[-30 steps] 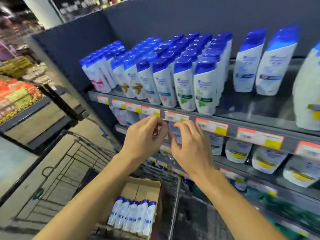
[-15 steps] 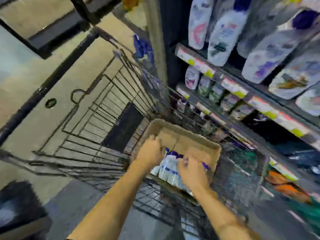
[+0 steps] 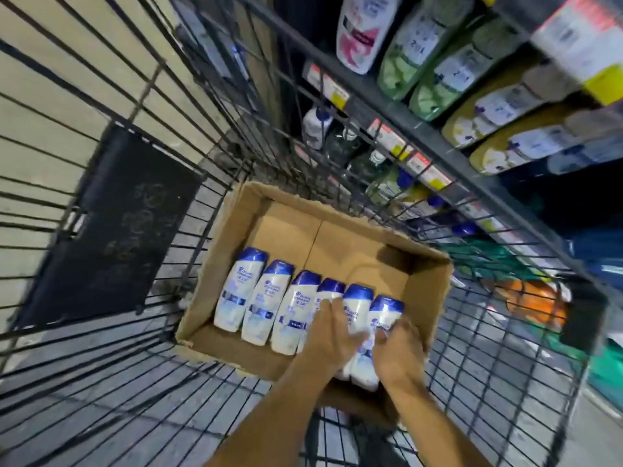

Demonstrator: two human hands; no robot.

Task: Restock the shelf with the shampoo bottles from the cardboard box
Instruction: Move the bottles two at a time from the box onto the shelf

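Cardboard box (image 3: 428, 284) in the wire cart (image 3: 101, 382) holds six shampoo bottles (image 3: 236, 291) lying side by side, its far half bare, so restocking seems partway done, while left hand (image 3: 328, 345) and right hand (image 3: 399, 352) curl around the rightmost bottles, not yet lifted toward the shelf (image 3: 438, 143).

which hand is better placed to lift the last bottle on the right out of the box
Right. The right hand already curls against the rightmost shampoo bottle in the cardboard box; the left hand lies over the neighbouring bottles.
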